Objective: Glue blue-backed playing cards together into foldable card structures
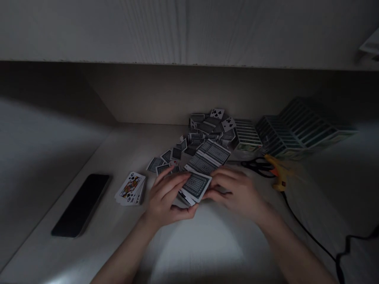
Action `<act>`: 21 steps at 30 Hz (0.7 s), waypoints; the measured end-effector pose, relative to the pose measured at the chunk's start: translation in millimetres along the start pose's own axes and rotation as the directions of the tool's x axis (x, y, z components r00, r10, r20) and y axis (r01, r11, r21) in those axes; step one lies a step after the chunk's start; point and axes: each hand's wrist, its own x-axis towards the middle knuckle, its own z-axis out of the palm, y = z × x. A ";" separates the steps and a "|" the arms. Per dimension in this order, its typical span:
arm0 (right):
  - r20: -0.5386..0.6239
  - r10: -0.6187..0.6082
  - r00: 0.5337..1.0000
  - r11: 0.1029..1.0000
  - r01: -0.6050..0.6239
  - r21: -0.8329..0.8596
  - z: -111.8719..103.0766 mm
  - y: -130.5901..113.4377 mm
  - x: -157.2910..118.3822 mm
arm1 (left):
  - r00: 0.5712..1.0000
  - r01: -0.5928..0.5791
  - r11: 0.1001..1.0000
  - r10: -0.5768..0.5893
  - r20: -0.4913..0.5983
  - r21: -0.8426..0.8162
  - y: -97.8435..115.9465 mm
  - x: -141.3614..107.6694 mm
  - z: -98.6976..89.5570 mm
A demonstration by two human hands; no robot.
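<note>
Assembled blocks: ridged block (247,134) right of and beyond the grip, larger stepped block (308,126) farther right; both look like finished pieces, though dim and blurred.
Loose cards: scattered playing cards (166,156) beyond the grip, slightly left, backs mostly up; heaped pile (205,128) straight beyond, with a face-up black-suit card (217,113) on top. These look like the part not dealt with.
Patterned cards: overlapping back-up cards (205,159) just beyond the held stack, running away from it; can't say if joined.
Progress: partway, as a judgement; blocks look done, plenty of cards left over. Exact count not readable.
Held stack: back-up card stack (195,185) in the left grip, edges slightly fanned on the near side.
Left hand: left hand (166,197) clamped on the stack, fingers over the top, thumb at the near edge; gap only as wide as the stack.
Right hand: right hand (237,193) at the stack's right edge, fingers curled, thumb close under; can't make out whether it pinches a card.
Queen stack: face-up queen-topped stack (132,189) left of the grip; smartphone (81,205) farther left.
Tools: scissors (262,165) and yellow glue gun (280,177) right of and beyond the grip, black cord (304,227) trailing nearer.
</note>
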 end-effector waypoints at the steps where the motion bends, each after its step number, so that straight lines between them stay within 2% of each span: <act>1: -0.032 0.049 0.998 0.998 -0.050 -0.041 -4.4 -2.1 -0.5 | 1.000 -0.002 1.000 0.002 0.004 -0.001 0.7 -0.2 -0.3; 3: -0.037 0.091 0.995 0.985 -0.095 -0.145 -11.0 -5.5 -1.7 | 1.000 -0.004 1.000 0.004 0.017 0.002 1.8 -0.4 -0.8; 4: -0.002 0.073 0.997 0.979 -0.072 -0.189 -12.7 -6.3 -2.2 | 1.000 -0.009 1.000 0.009 0.018 0.003 2.1 -0.5 -0.9; 8: 0.197 -0.119 0.973 0.958 0.165 -0.234 -8.5 -2.4 -3.6 | 0.999 -0.036 0.999 0.036 0.006 -0.007 0.5 -1.7 0.3; 11: 0.194 -0.198 0.961 0.941 0.242 -0.238 -2.2 2.2 -4.8 | 0.999 -0.043 0.999 0.043 -0.003 -0.028 -0.6 -3.4 1.7; 15: 0.189 -0.228 0.955 0.930 0.271 -0.247 -1.6 3.7 -6.2 | 1.000 -0.023 0.994 0.022 -0.003 -0.111 2.3 -5.2 -2.0; 17: 0.184 -0.237 0.954 0.931 0.277 -0.239 -2.9 4.4 -6.7 | 0.998 0.062 0.974 -0.059 0.021 -0.216 3.6 -4.8 -5.9; 19: 0.170 -0.245 0.955 0.934 0.279 -0.222 -3.3 6.6 -7.5 | 0.963 0.261 0.918 -0.268 0.018 -0.298 1.5 -1.9 -8.9; 20: 0.164 -0.246 0.955 0.938 0.278 -0.208 -3.1 8.3 -8.0 | 0.912 0.391 0.863 -0.410 0.010 -0.320 -1.3 1.1 -9.7; 21: 0.159 -0.247 0.956 0.942 0.275 -0.191 -2.5 10.3 -8.5 | 0.825 0.531 0.783 -0.565 -0.012 -0.324 -5.5 5.2 -9.9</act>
